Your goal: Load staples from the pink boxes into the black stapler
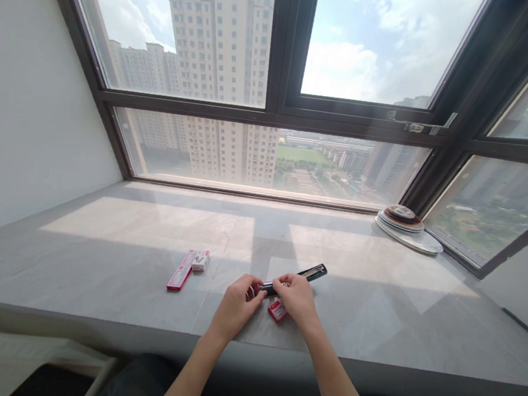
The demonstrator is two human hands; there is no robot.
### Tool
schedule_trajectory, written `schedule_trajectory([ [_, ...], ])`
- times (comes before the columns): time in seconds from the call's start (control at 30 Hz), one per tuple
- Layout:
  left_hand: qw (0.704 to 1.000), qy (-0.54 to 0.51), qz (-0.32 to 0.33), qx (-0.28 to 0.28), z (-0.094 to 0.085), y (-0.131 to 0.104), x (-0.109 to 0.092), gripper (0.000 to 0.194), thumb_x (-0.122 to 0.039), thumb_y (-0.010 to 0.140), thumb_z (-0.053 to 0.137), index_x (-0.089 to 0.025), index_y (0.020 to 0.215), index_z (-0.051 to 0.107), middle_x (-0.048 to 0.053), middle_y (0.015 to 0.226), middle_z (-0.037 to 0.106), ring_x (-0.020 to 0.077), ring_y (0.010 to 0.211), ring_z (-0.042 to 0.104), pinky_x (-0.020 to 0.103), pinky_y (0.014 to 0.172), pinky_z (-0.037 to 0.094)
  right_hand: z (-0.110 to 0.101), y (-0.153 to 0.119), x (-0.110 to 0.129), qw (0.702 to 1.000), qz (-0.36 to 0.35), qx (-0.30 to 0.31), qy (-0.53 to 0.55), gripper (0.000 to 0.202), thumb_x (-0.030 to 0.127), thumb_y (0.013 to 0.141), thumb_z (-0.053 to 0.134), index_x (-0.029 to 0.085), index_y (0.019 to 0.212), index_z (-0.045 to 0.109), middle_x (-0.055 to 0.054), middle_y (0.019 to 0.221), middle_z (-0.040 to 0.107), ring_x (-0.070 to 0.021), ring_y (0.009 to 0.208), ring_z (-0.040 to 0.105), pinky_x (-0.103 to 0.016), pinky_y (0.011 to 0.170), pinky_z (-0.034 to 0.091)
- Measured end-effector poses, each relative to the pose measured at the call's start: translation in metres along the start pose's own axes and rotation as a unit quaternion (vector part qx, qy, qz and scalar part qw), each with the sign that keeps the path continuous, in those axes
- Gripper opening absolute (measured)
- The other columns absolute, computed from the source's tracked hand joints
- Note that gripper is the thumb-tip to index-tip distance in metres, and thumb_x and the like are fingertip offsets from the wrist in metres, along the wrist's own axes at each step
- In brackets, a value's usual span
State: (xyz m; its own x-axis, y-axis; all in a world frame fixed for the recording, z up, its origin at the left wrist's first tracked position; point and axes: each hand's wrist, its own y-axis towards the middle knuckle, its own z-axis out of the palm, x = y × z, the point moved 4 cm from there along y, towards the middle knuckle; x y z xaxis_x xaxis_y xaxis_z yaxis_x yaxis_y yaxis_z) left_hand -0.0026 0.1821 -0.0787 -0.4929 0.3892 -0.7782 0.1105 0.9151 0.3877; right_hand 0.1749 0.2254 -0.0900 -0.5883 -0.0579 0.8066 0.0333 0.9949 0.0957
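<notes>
A black stapler (315, 271), opened out with a metal strip showing along it, slants up to the right just above the windowsill. My left hand (237, 304) pinches its near left end with thumb and fingers. Around its middle, the fingers of my right hand (299, 298) are closed on the body and cover part of it. Beneath the right hand sits a small red-and-white box (277, 311), partly hidden. Whether a small piece is held between the fingertips, I cannot tell.
Left of my hands lie a long red-and-white box (179, 277) and a small white box (200, 261) touching it. A stack of round plates or mats (404, 226) stands in the far right corner. Dark-framed windows (273, 118) rise behind the pale sill (109, 256).
</notes>
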Motion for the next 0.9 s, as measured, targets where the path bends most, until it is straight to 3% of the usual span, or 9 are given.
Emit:
schedule_trajectory([
  [0.43,0.999,0.041,0.031,-0.003,0.003,-0.002,-0.003,0.011,-0.023,0.092,0.058,-0.023,0.1,0.065,0.001,0.09,0.065,0.0155,0.074,0.06,0.028,0.072,0.047,-0.001,-0.001,0.004,0.997,-0.009,-0.041,-0.059,0.029,0.042,0.085,0.058,0.019,0.079,0.075,-0.004,0.068,0.071,-0.0162,0.063,0.063,-0.023,0.056,0.037],
  [0.9,0.997,0.059,0.04,0.016,0.006,-0.002,-0.006,0.014,-0.023,0.096,0.051,-0.024,0.104,0.061,0.002,0.093,0.063,0.0168,0.079,0.061,0.028,0.074,0.047,0.002,0.011,-0.004,1.0,0.017,0.005,0.004,0.026,0.038,0.079,0.061,0.015,0.076,0.075,-0.003,0.06,0.067,-0.0148,0.056,0.06,-0.022,0.05,0.036],
])
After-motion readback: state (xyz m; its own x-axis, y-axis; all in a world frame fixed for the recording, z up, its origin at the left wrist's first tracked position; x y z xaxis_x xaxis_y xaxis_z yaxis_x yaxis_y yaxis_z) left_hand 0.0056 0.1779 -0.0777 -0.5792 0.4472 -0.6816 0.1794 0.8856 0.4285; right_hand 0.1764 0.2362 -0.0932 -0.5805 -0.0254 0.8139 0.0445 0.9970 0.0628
